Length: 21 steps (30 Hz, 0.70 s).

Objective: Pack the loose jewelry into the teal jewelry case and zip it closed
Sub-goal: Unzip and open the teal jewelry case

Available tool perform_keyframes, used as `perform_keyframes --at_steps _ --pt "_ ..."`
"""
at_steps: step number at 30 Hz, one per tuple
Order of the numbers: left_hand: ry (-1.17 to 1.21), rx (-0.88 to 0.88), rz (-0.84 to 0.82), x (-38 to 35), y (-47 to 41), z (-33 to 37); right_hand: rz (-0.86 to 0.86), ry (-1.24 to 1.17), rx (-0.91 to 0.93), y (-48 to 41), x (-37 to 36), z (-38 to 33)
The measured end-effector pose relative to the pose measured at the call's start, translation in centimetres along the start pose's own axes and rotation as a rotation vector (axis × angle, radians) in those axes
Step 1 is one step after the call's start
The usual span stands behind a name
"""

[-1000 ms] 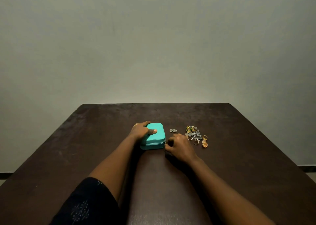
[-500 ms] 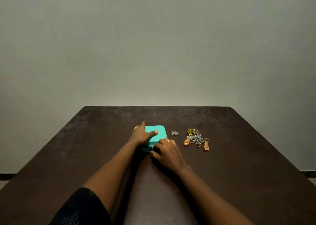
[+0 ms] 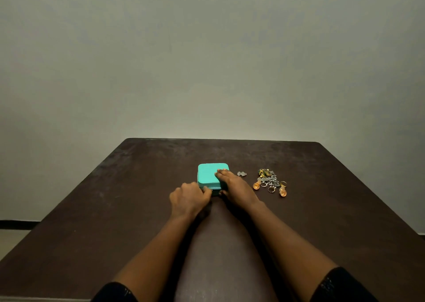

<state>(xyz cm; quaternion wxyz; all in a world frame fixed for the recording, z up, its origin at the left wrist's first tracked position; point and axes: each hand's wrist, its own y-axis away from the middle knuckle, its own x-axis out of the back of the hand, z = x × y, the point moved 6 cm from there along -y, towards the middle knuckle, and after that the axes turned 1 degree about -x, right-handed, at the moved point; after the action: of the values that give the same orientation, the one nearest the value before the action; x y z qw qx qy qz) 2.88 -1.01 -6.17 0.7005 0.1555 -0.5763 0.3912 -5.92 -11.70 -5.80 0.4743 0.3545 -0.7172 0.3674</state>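
The teal jewelry case (image 3: 210, 173) lies closed on the dark table (image 3: 128, 193), near the middle. My left hand (image 3: 189, 199) is at the case's front-left corner, with its curled fingers pinching a small metal zipper pull (image 3: 204, 188). My right hand (image 3: 233, 185) holds the case's right front corner, fingers on the lid and thumb against the front wall. To the right of the case lies loose jewelry: a small silver piece (image 3: 242, 174) and a pile of jewelry (image 3: 268, 179) with silver pieces, rings and two orange earrings (image 3: 282, 191).
A plain grey wall (image 3: 207, 60) rises behind the table's far edge. The table's left edge (image 3: 69, 196) and right edge (image 3: 372, 196) run diagonally toward me. Dark sleeves cover both my upper arms at the bottom of the view.
My left hand came off the case's lid and went to its front-left corner. My right hand moved from the case's front onto its right side.
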Motion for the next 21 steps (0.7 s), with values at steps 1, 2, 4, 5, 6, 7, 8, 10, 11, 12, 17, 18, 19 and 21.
perform_keyframes --at_steps 1,2,4,5,6,7,8,10,11,12,17,18,19,21 --pt "-0.014 -0.010 -0.016 -0.1 0.2 0.3 0.004 -0.013 -0.010 0.0 -0.1 0.1" --pt "-0.017 -0.015 -0.028 -0.3 0.4 0.5 0.009 -0.024 -0.018 -0.1 -0.1 0.2" --pt "-0.005 -0.010 -0.031 -0.4 0.5 0.8 0.017 -0.043 -0.032 -0.2 -0.1 0.2" --pt "0.000 -0.011 -0.030 -0.5 0.5 1.0 0.020 -0.048 -0.038 -0.2 -0.1 0.2" --pt "0.005 -0.015 -0.031 -0.6 0.5 1.2 0.020 -0.051 -0.044 -0.3 -0.1 0.2" --pt "0.012 -0.016 -0.033 -0.7 0.5 1.3 0.021 -0.051 -0.049 -0.3 -0.1 0.2" --pt "0.016 -0.018 -0.034 -0.8 0.5 1.4 0.023 -0.049 -0.052 -0.3 -0.3 0.3" --pt "0.014 -0.036 -0.028 -0.9 0.5 1.5 0.022 -0.049 -0.054 -0.4 -0.4 0.3" --pt "0.010 -0.056 -0.026 -1.0 0.5 1.5 0.021 -0.054 -0.054 -0.4 -0.4 0.3" --pt "0.004 -0.082 -0.025 -1.1 0.5 1.6 0.021 -0.060 -0.054 -0.5 -0.4 0.4" --pt "0.031 -0.176 -0.057 -0.7 0.0 0.7 0.040 -0.057 -0.056 -0.4 -0.3 0.7" --pt "0.053 -0.180 -0.077 -0.7 -0.3 0.2 0.043 -0.056 -0.057 -0.5 -0.3 0.7" --pt "0.082 -0.172 -0.098 -0.6 -0.6 -0.5 0.047 -0.055 -0.056 -0.5 -0.3 0.8" --pt "0.151 -0.143 -0.137 -0.5 -1.3 -2.1 0.053 -0.055 -0.054 -0.5 -0.3 0.9"
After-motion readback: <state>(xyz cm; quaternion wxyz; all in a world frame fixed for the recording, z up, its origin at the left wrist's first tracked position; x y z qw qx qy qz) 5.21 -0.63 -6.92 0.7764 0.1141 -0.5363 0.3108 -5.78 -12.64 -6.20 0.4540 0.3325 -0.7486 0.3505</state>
